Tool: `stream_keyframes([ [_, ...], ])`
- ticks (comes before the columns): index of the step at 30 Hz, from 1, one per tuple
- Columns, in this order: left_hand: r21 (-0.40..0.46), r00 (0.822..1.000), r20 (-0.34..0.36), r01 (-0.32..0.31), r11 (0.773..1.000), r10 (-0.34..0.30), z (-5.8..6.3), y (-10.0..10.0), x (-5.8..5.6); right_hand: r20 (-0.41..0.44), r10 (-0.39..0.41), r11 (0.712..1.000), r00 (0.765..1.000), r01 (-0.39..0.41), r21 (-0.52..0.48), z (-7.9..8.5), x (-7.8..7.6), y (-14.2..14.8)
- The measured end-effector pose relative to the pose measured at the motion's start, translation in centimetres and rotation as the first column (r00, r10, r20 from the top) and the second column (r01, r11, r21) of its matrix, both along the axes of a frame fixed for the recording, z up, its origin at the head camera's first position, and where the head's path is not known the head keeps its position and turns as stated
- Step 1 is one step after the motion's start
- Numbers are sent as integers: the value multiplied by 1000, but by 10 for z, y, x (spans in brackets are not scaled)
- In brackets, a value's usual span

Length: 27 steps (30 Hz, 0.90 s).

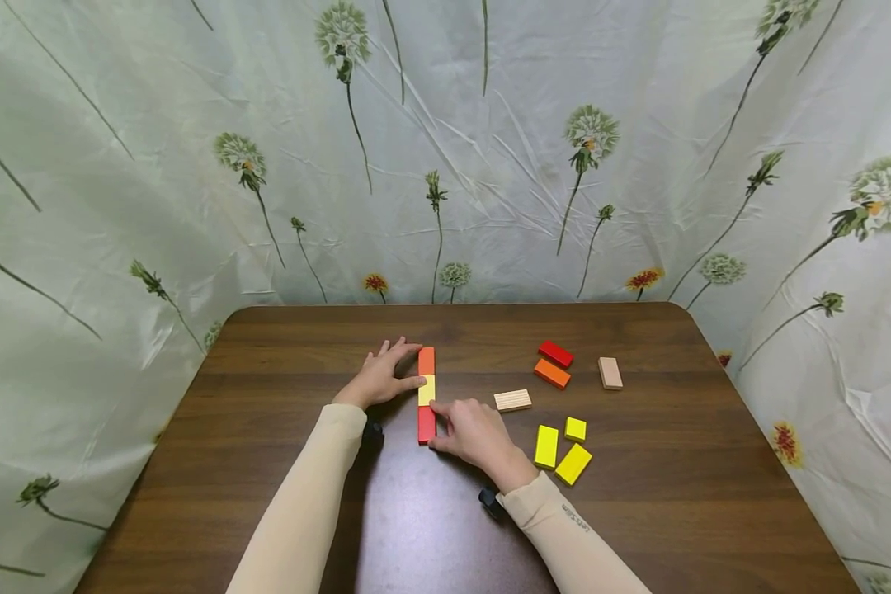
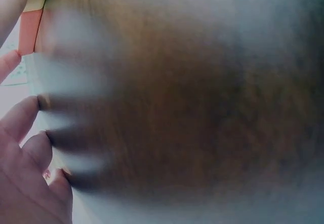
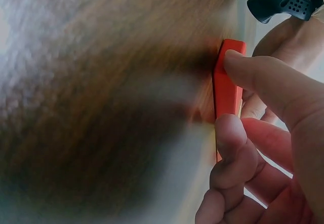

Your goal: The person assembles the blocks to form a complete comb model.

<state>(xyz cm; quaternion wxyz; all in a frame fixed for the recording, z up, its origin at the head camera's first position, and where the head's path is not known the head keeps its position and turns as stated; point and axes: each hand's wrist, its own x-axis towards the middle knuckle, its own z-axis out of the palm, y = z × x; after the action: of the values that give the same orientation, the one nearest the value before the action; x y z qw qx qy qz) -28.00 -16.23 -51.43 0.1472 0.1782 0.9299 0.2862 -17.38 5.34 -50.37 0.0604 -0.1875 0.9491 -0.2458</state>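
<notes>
On the table three blocks form a straight row: orange (image 1: 426, 360) at the far end, pale yellow (image 1: 426, 390) in the middle, red (image 1: 426, 425) nearest. My left hand (image 1: 381, 375) comes from the left, its index fingertip at the orange block's far end and its thumb against the yellow one. Its other fingers spread out, tips on the table in the left wrist view. From the right, my right hand (image 1: 475, 431) grips the red block (image 3: 230, 92), thumb toward its near end and index finger by the joint with the yellow.
To the right lie another red block (image 1: 556, 354), another orange block (image 1: 552, 374), two plain wooden blocks, one ridged (image 1: 513, 401) and one smooth (image 1: 610, 374), and three bright yellow blocks (image 1: 546, 447). A flower-printed curtain (image 1: 445, 148) hangs behind the dark wooden table (image 1: 267, 487).
</notes>
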Motion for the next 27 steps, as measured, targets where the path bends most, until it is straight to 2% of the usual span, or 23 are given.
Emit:
stream_keyframes([
  [14,-3,1000,-8,9,1000,-9,1,-2,0,-5,6,999,1000,-5,33,-1,2,-2],
  [20,4,999,-29,30,1000,-29,1,-3,2,-9,2,999,1000,-2,35,0,3,-1],
  [24,-17,998,-41,41,999,-41,1,-1,2,12,-6,1000,1000,6,20,0,3,-1],
  [27,-34,997,-65,46,998,-49,1,0,2,-9,-4,999,1000,4,34,0,3,-1],
])
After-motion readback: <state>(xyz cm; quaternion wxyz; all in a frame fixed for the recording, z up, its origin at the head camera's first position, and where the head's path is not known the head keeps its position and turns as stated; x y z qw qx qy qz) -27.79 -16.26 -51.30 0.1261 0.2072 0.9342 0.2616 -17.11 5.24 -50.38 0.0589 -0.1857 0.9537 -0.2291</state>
